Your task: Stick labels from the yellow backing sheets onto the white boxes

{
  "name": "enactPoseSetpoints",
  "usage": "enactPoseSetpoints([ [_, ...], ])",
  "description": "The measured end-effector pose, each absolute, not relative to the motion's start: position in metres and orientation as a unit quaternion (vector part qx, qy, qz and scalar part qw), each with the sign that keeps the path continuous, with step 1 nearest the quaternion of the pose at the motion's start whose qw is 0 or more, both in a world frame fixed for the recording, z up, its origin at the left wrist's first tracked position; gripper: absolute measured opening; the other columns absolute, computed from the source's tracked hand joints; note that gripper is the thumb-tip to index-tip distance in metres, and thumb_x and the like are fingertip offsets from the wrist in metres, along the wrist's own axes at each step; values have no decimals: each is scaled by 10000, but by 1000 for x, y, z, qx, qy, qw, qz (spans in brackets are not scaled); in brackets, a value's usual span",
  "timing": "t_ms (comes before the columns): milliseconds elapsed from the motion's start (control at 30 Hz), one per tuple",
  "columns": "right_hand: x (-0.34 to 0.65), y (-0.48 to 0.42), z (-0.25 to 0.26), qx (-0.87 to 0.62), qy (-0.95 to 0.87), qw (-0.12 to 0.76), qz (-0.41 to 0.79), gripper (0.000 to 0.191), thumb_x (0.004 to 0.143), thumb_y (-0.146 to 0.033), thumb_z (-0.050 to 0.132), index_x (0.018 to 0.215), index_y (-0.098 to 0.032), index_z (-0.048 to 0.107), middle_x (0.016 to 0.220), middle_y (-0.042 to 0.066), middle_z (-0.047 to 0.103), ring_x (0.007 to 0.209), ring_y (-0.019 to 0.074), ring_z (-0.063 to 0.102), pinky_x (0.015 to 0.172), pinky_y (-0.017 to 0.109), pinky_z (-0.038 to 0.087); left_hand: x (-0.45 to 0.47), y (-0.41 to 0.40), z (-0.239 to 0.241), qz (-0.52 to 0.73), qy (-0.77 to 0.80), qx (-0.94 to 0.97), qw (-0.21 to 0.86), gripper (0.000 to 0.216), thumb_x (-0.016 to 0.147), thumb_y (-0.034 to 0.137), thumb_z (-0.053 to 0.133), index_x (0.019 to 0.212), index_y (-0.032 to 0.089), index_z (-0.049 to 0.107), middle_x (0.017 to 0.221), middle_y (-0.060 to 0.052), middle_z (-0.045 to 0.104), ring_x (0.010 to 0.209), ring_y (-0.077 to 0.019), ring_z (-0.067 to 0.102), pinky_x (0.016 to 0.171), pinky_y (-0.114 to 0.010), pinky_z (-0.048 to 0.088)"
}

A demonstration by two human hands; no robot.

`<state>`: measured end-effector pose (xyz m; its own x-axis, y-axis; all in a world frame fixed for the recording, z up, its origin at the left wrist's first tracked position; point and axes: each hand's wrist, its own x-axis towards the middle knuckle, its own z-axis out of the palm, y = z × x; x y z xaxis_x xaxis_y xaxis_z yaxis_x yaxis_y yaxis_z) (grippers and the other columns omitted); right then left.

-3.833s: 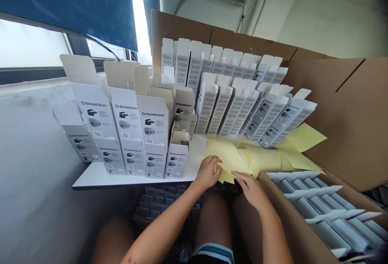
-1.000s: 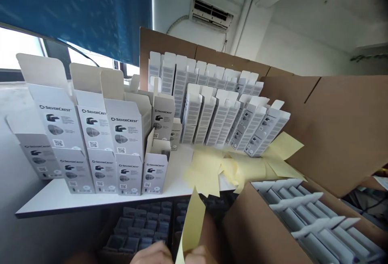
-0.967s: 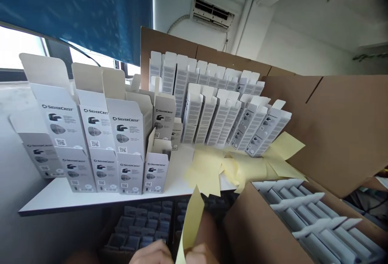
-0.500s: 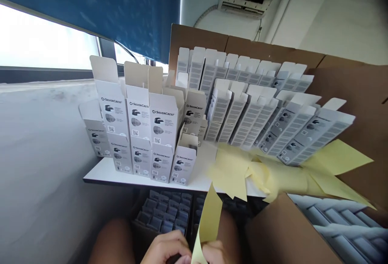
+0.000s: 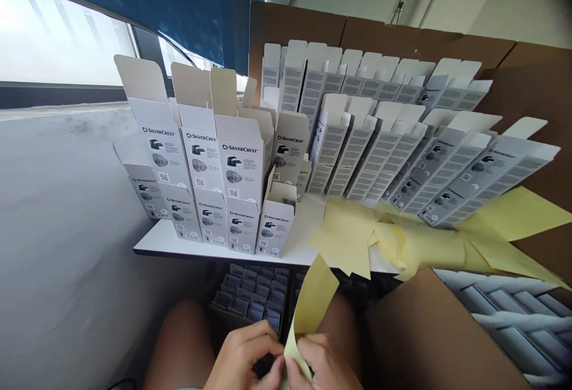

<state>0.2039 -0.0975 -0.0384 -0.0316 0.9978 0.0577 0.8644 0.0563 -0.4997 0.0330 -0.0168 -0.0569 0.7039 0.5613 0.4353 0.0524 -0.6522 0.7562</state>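
Note:
Low over my lap, my left hand (image 5: 243,357) and my right hand (image 5: 324,363) pinch the lower end of a pale yellow paper strip (image 5: 313,300), which curls up toward the table edge. Both hands' fingers are closed together on it. A dark small object sits between my fingers, too hidden to name. More yellow strips (image 5: 402,241) lie piled on the white table (image 5: 156,241) just beyond.
Open white printed cartons (image 5: 223,169) stand in rows on the table's left; more lean against a brown cardboard wall (image 5: 527,80). A cardboard box (image 5: 424,330) of white flat-packed cartons is at right. A box of small dark items (image 5: 254,294) sits under the table.
My hands left the strip pile on the table and drew one strip down to my lap. Since half a second ago the view has tilted down, showing more of both hands.

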Motion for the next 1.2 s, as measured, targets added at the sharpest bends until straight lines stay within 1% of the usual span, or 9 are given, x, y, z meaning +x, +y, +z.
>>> enactPoseSetpoints([
  [267, 199, -98, -38, -688, -686, 191, 143, 138, 787, -85, 614, 702, -185, 654, 740, 48, 733, 741, 198, 708, 654, 229, 435, 32, -19, -50, 337, 196, 831, 398, 171, 888, 146, 573, 823, 178, 728, 747, -58, 689, 672, -146, 653, 616, -197, 488],
  [600, 202, -99, -33, -684, -681, 195, 177, 154, 816, -111, 601, 681, -181, 626, 724, 35, 701, 728, 176, 670, 653, 229, 421, 38, -22, -54, 368, 219, 809, 401, 177, 856, 148, 589, 710, 171, 686, 669, -32, 647, 611, -129, 607, 565, -189, 440],
  [733, 202, -100, -32, -676, -679, 208, 197, 171, 835, -113, 589, 683, -180, 630, 721, 27, 693, 730, 162, 653, 658, 224, 416, 38, -23, -57, 373, 237, 803, 399, 178, 841, 141, 589, 680, 167, 657, 647, -22, 626, 602, -126, 590, 561, -192, 419],
  [900, 201, -99, -31, -666, -669, 243, 224, 172, 842, -115, 581, 694, -177, 643, 737, 27, 699, 768, 169, 655, 695, 228, 435, 35, -24, -50, 348, 252, 794, 430, 228, 896, 181, 575, 686, 160, 662, 673, -31, 650, 628, -131, 596, 584, -203, 428],
  [1000, 206, -100, -29, -645, -661, 300, 239, 178, 858, -164, 583, 696, -181, 656, 721, 18, 684, 736, 158, 634, 683, 226, 445, 32, -20, -49, 345, 252, 783, 452, 188, 901, 256, 646, 747, 166, 703, 701, -27, 649, 628, -128, 578, 566, -204, 415],
  [1067, 212, -102, -28, -619, -654, 347, 262, 256, 895, -248, 572, 659, -186, 649, 666, 5, 648, 670, 144, 594, 637, 221, 440, 29, -15, -54, 387, 284, 754, 448, 134, 855, 309, 728, 859, 176, 714, 815, -41, 670, 711, -145, 602, 617, -218, 453],
  [1100, 216, -102, -27, -607, -647, 370, 276, 310, 916, -298, 556, 640, -188, 644, 638, 0, 626, 638, 138, 571, 612, 221, 434, 28, -12, -57, 419, 313, 726, 447, 219, 821, 339, 769, 961, 183, 707, 928, -62, 684, 815, -171, 632, 687, -238, 489],
  [1133, 219, -103, -28, -594, -640, 390, 292, 361, 933, -344, 535, 625, -188, 639, 614, -3, 603, 611, 134, 549, 587, 221, 425, 27, -10, -61, 452, 344, 686, 454, 370, 787, 377, 803, 1083, 194, 678, 1067, -90, 681, 952, -206, 647, 775, -269, 515],
  [1200, 224, -105, -29, -567, -628, 418, 331, 426, 955, -419, 495, 631, -187, 645, 601, -6, 579, 581, 129, 522, 557, 225, 413, 25, -7, -65, 479, 381, 592, 524, 700, 726, 483, 839, 1310, 216, 560, 1308, -144, 612, 1183, -279, 609, 907, -341, 528],
])
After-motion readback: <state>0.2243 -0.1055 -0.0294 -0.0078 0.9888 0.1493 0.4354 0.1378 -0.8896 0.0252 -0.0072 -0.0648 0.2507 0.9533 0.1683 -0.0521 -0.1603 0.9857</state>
